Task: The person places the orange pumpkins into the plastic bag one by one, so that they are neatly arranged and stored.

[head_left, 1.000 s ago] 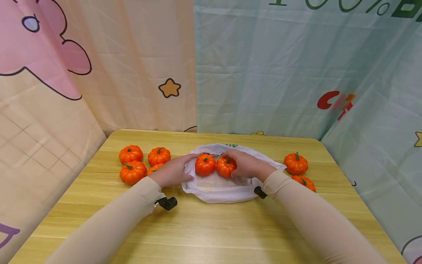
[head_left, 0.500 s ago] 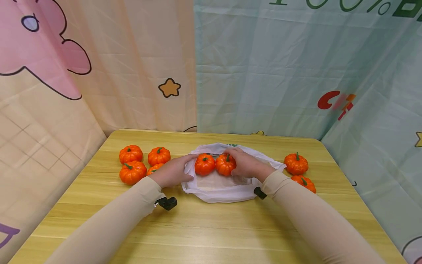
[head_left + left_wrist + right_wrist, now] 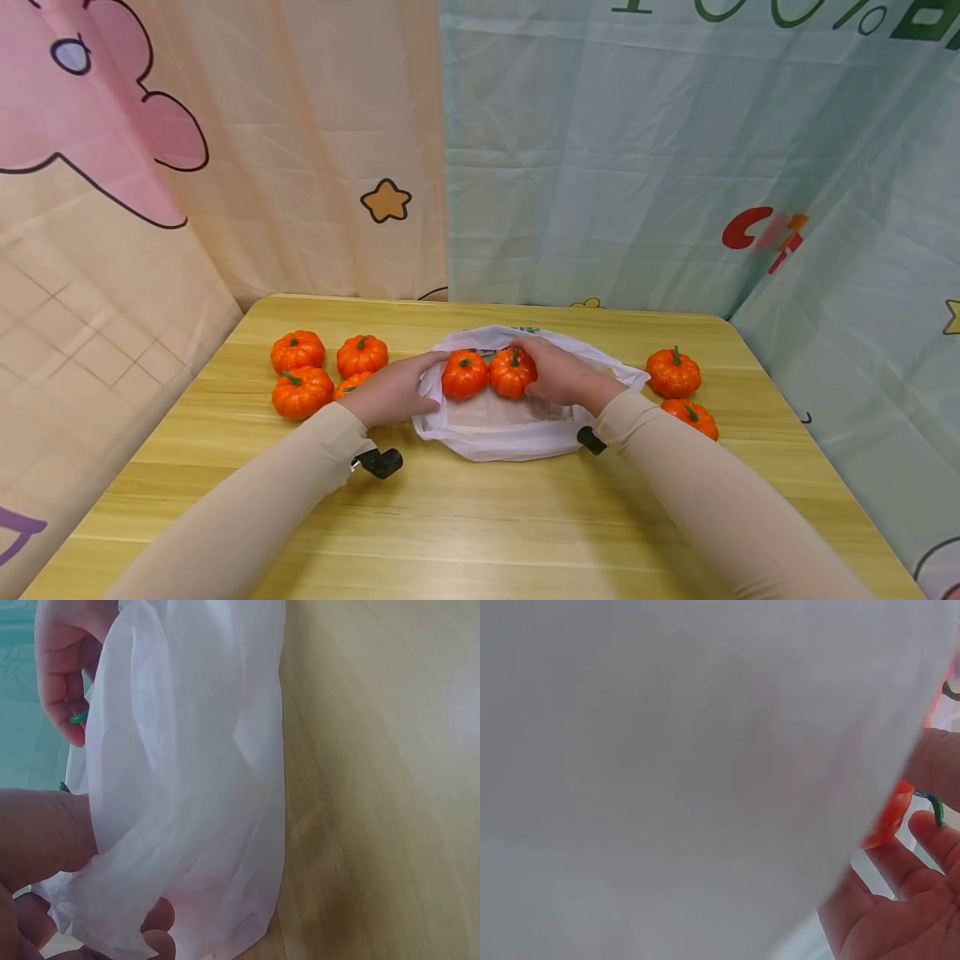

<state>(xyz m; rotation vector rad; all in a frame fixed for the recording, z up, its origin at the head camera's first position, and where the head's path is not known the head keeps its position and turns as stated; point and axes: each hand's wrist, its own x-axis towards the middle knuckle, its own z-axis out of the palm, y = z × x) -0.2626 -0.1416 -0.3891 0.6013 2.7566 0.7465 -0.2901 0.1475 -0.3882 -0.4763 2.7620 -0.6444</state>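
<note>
A white bag (image 3: pixel 517 446) with its mouth spread wide lies on the table. Two small orange pumpkins with green stems are inside its mouth: a left pumpkin (image 3: pixel 464 377) and a right pumpkin (image 3: pixel 512 375). My left hand (image 3: pixel 396 388) grips the bag's left rim, thumb and fingers on the thin film (image 3: pixel 180 772) in the left wrist view. Curled round the right pumpkin from its right side is my right hand (image 3: pixel 558 372). In the right wrist view, bag film covers most of the picture, while fingers (image 3: pixel 904 870) show around part of that pumpkin (image 3: pixel 891 817).
Left of the bag, several more pumpkins (image 3: pixel 302 392) are grouped, one partly behind the left hand. Two others, a rear pumpkin (image 3: pixel 673 372) and a front pumpkin (image 3: pixel 690 417), sit to the right, beside the right forearm. Printed curtains (image 3: pixel 570 167) hang behind the wooden table (image 3: pixel 480 525).
The two pumpkins in the bag's mouth have shifted very slightly left, the right hand moving with them. The left hand keeps its place on the rim.
</note>
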